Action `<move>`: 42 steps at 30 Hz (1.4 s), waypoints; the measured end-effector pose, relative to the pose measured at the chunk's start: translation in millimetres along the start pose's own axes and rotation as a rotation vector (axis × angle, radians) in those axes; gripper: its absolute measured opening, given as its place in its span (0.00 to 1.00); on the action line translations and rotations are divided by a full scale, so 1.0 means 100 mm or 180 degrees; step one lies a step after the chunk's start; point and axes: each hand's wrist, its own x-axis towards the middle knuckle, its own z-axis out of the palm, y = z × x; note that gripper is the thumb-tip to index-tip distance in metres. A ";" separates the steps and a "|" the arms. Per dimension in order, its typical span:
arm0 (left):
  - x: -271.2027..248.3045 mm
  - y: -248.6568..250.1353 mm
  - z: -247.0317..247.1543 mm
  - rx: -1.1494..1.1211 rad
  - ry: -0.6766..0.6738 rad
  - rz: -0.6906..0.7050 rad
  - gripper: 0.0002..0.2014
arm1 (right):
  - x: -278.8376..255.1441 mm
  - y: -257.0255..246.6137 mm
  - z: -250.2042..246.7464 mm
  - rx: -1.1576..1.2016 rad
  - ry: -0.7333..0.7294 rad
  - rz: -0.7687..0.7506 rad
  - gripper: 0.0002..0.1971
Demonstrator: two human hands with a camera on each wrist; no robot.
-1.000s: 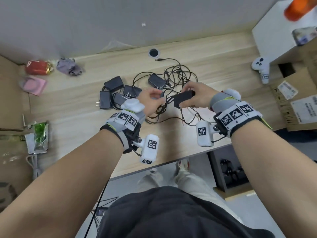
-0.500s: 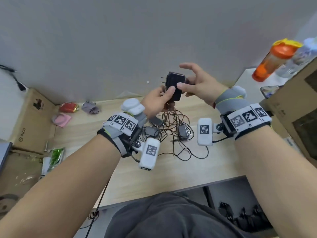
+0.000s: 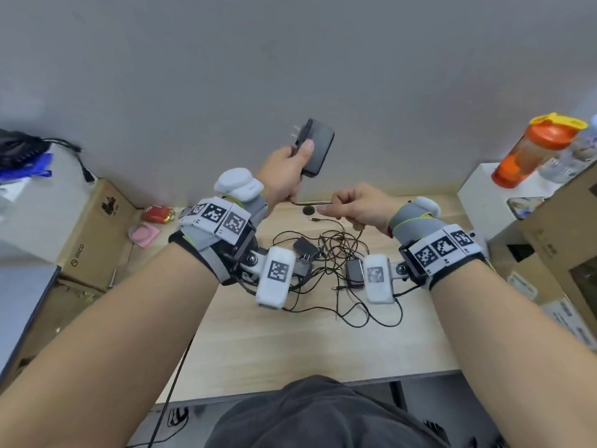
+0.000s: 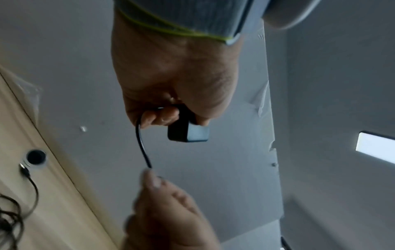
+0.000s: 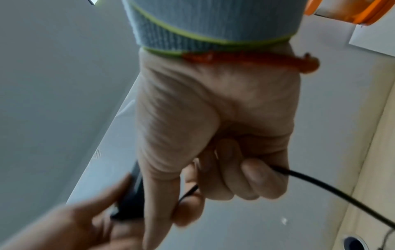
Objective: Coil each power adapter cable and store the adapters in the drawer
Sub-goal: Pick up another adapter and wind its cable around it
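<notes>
Above the far edge of the light wooden table [image 3: 258, 350], my left hand [image 3: 284, 176] is gripping a black rectangular plastic power adapter [image 3: 318, 147], fingers curled round it. My right hand [image 3: 358, 208] is pinching its thin black cable [image 4: 142, 147] just beside. More black adapters in tangled cables [image 3: 323, 263] are lying mid-table, toward that far edge.

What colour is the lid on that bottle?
The bottle's lid is yellow, above an orange collar; it shows best in the head view.
</notes>
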 end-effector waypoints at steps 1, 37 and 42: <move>0.01 -0.06 -0.03 0.0235 0.0052 0.0010 0.19 | -0.01 -0.01 -0.06 -0.0042 -0.0022 0.0021 0.20; 0.09 -0.19 -0.06 0.0193 -0.0480 -0.0147 0.18 | 0.12 -0.06 0.08 -0.0095 0.0324 -0.0365 0.18; -0.03 -0.20 -0.17 0.0593 -0.0945 -0.0317 0.16 | 0.06 -0.10 -0.10 0.0565 0.0438 -0.0106 0.20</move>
